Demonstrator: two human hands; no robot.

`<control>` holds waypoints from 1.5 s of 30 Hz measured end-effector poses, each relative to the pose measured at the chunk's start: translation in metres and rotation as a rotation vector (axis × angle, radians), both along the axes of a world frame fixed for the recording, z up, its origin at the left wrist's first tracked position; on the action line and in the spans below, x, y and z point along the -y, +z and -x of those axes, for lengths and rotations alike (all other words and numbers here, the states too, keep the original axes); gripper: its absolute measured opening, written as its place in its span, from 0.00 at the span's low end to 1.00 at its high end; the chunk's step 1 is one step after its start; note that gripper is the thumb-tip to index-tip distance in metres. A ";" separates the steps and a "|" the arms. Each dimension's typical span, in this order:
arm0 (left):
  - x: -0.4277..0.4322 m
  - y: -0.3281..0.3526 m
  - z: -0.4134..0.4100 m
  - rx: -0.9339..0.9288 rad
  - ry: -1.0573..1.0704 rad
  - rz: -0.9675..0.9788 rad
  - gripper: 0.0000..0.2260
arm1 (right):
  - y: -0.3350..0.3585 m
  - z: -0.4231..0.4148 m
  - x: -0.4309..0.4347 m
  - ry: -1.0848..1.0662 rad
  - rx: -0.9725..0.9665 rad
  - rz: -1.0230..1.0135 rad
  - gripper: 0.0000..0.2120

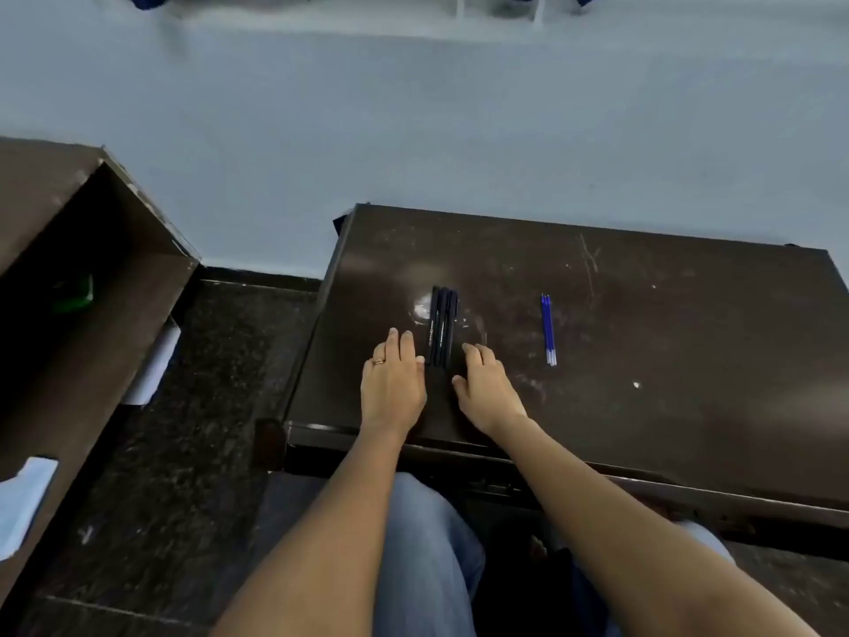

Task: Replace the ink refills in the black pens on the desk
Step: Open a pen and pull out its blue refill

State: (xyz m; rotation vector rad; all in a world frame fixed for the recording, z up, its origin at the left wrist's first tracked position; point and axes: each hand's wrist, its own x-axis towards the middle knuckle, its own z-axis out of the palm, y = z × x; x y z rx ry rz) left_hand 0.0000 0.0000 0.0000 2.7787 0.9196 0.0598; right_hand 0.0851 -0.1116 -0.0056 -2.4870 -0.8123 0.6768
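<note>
Three black pens [441,327] lie side by side on the dark desk [643,342], pointing away from me. My left hand [393,383] rests flat on the desk just left of the pens, its index fingertip touching their near end. My right hand [486,388] lies flat just right of them, fingers apart, holding nothing. A small bundle of blue ink refills [548,329] lies further right on the desk, apart from both hands.
A second dark desk [69,287] with an open shelf stands to the left, holding a green object [76,294] and white papers [154,367]. A pale wall rises behind the desks. Dark speckled floor lies between them.
</note>
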 end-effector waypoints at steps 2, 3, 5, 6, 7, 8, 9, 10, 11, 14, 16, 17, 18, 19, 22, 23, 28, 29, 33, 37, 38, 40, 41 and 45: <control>-0.002 0.004 0.008 0.017 0.014 0.007 0.19 | 0.001 0.001 -0.002 -0.070 -0.008 -0.019 0.22; -0.004 0.003 0.010 0.029 0.015 -0.004 0.19 | 0.000 0.001 -0.005 -0.106 -0.018 -0.023 0.20; -0.009 0.004 0.013 0.033 0.015 -0.005 0.19 | 0.002 -0.004 -0.013 -0.182 -0.057 -0.037 0.16; -0.011 0.004 0.013 0.037 0.022 0.005 0.19 | 0.003 -0.007 -0.019 -0.225 -0.076 -0.041 0.15; -0.014 0.004 0.012 0.045 0.031 0.010 0.19 | 0.004 -0.010 -0.024 -0.261 -0.084 -0.045 0.14; -0.017 0.005 0.011 0.052 0.042 0.010 0.19 | 0.006 -0.014 -0.030 -0.290 -0.092 -0.040 0.14; -0.019 0.005 0.011 0.053 0.050 0.015 0.19 | 0.006 -0.018 -0.035 -0.316 -0.109 -0.031 0.14; -0.019 0.005 0.010 0.053 0.050 0.005 0.19 | 0.006 -0.020 -0.040 -0.337 -0.133 -0.016 0.14; -0.020 0.004 0.010 0.055 0.050 -0.002 0.19 | 0.005 -0.023 -0.045 -0.353 -0.156 -0.005 0.14; -0.022 0.001 0.009 0.058 0.056 0.006 0.18 | 0.003 -0.028 -0.055 -0.363 -0.198 0.046 0.16; -0.023 -0.002 0.010 0.066 0.062 0.009 0.18 | 0.001 -0.030 -0.058 -0.357 -0.188 0.092 0.17; -0.023 -0.002 0.010 0.070 0.061 0.006 0.18 | -0.001 -0.031 -0.059 -0.354 -0.183 0.108 0.17; -0.022 -0.003 0.011 0.076 0.061 0.005 0.17 | -0.002 -0.031 -0.059 -0.355 -0.178 0.117 0.16; -0.022 -0.004 0.011 0.085 0.064 0.002 0.17 | -0.004 -0.031 -0.058 -0.356 -0.172 0.117 0.15; -0.018 -0.003 0.010 0.115 0.070 0.003 0.16 | -0.006 -0.027 -0.051 -0.345 -0.159 0.126 0.07; -0.016 -0.001 0.008 0.128 0.067 0.006 0.16 | -0.005 -0.025 -0.046 -0.339 -0.157 0.127 0.04; -0.002 0.013 -0.002 0.165 0.097 0.077 0.14 | 0.001 -0.013 -0.021 -0.344 -0.180 -0.023 0.09; 0.001 0.016 -0.004 0.173 0.123 0.114 0.14 | 0.003 -0.009 -0.017 -0.318 -0.197 -0.088 0.09; 0.013 0.034 -0.019 0.280 0.291 0.576 0.16 | 0.007 0.011 -0.004 -0.178 -0.323 -0.281 0.07; 0.025 0.044 -0.028 0.506 0.388 0.988 0.10 | 0.019 0.023 0.007 -0.099 -0.409 -0.367 0.05; 0.028 0.047 -0.027 0.524 0.396 0.996 0.09 | 0.021 0.023 0.011 -0.089 -0.453 -0.392 0.03; 0.032 0.052 -0.022 0.498 0.369 0.915 0.08 | 0.026 0.020 0.016 -0.101 -0.550 -0.425 0.01; 0.034 0.054 -0.019 0.465 0.333 0.835 0.09 | 0.027 0.017 0.019 -0.147 -0.572 -0.440 0.03; 0.042 0.056 0.000 0.279 0.099 0.644 0.10 | 0.037 0.003 0.025 -0.477 -0.555 -0.620 0.15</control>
